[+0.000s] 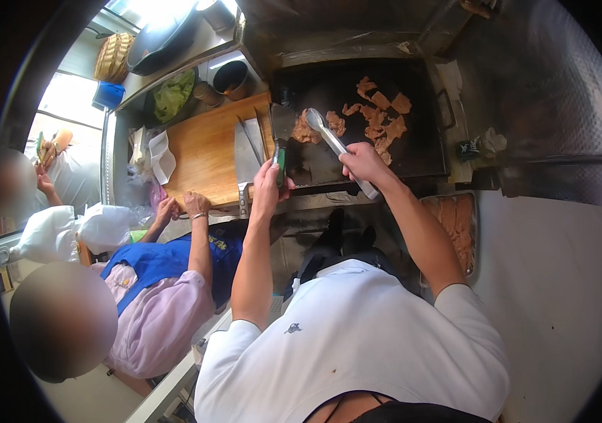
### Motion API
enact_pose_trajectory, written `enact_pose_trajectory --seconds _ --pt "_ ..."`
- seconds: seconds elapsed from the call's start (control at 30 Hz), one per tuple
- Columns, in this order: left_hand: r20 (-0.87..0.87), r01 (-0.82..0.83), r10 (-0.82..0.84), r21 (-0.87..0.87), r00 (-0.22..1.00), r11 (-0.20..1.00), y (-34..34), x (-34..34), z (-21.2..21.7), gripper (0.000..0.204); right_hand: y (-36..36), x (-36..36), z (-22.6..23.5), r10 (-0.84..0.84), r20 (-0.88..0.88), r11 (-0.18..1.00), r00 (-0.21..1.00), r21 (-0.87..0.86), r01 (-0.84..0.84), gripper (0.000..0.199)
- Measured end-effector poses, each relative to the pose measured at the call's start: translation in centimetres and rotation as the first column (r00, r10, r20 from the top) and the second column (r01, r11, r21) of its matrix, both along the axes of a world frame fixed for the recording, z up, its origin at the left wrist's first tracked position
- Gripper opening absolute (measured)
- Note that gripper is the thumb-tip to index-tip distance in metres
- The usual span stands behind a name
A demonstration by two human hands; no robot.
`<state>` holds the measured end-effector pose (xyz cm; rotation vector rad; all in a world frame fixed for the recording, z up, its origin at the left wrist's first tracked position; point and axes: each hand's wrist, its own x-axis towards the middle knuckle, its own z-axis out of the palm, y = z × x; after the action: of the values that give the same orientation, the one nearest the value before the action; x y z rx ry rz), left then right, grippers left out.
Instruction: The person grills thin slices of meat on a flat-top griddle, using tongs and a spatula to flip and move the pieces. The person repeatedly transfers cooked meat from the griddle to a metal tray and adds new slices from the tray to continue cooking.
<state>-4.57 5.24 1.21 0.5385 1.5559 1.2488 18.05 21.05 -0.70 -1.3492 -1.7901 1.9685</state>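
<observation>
1. L hand (267, 185): fingers wrapped on spatula (282, 130), blade at griddle (357, 120) 9 o'clock edge.
2. R hand (363, 162): fingers squeezing tongs (332, 141), tips by meat slices (378, 116), griddle centre.
3. Advise: slide blade flat under meat, grip lightly w/ tongs.
</observation>
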Motion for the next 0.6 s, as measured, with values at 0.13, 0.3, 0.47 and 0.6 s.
enact_pose_trajectory --seconds 0.13,0.3,0.47,0.6 --pt "-0.023 0.086 -0.09 -0.151 0.996 0.985 0.6 -0.3 -3.5 0.034 -0.6 -0.1 -1.9 -0.013 0.119 0.988 0.993 0.155 -0.005 0.028" --pt "0.002 0.008 -0.008 -0.078 1.0 0.997 -0.3 0.6 -1.8 0.035 -5.2 8.7 -0.3 -0.139 0.335 0.82 0.932 0.566 -0.082 0.029" --pt "-0.032 -0.041 0.039 -0.057 0.999 0.998 -0.9 -0.1 -0.5 0.037 -7.2 11.4 -2.3 0.023 0.423 0.844 0.906 0.477 -0.244 0.026" --pt "-0.052 -0.069 0.069 0.006 0.996 0.998 -1.3 -0.4 0.3 0.039 -6.1 6.3 4.3 0.038 0.156 0.981 0.987 0.183 -0.067 0.025"
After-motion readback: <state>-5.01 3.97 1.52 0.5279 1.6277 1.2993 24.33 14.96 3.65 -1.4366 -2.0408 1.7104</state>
